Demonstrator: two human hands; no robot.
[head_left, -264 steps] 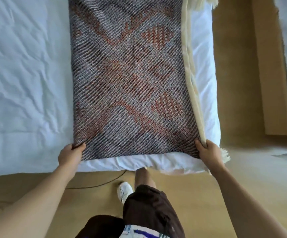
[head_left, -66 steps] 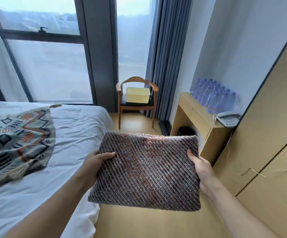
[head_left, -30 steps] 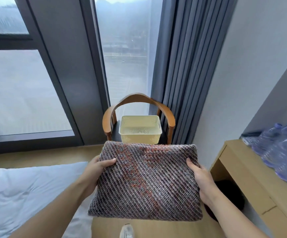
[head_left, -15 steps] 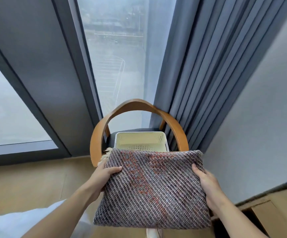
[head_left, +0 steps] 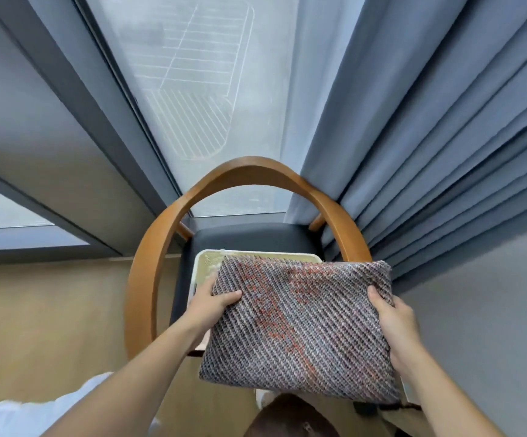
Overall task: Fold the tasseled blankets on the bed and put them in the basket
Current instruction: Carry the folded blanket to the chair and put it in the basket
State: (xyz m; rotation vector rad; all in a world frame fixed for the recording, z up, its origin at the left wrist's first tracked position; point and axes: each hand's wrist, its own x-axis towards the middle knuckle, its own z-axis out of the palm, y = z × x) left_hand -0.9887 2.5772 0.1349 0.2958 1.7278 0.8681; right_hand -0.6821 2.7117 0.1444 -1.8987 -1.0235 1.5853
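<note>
I hold a folded blanket, woven in grey with rust-red patches, flat in front of me. My left hand grips its left edge and my right hand grips its right edge. The blanket hovers over a cream plastic basket that stands on a chair seat. Most of the basket is hidden under the blanket; only its far rim and left corner show. A bit of cream tassel peeks out near my left hand.
The basket sits on the dark cushion of a wooden chair with a curved armrest hoop. Behind it are a window and blue-grey curtains. A grey wall is to the right, wooden floor to the left, white bedding at bottom left.
I have walked from the bed up to the chair. The folded blanket now hangs over the basket, covering most of it, and I look more steeply down.
</note>
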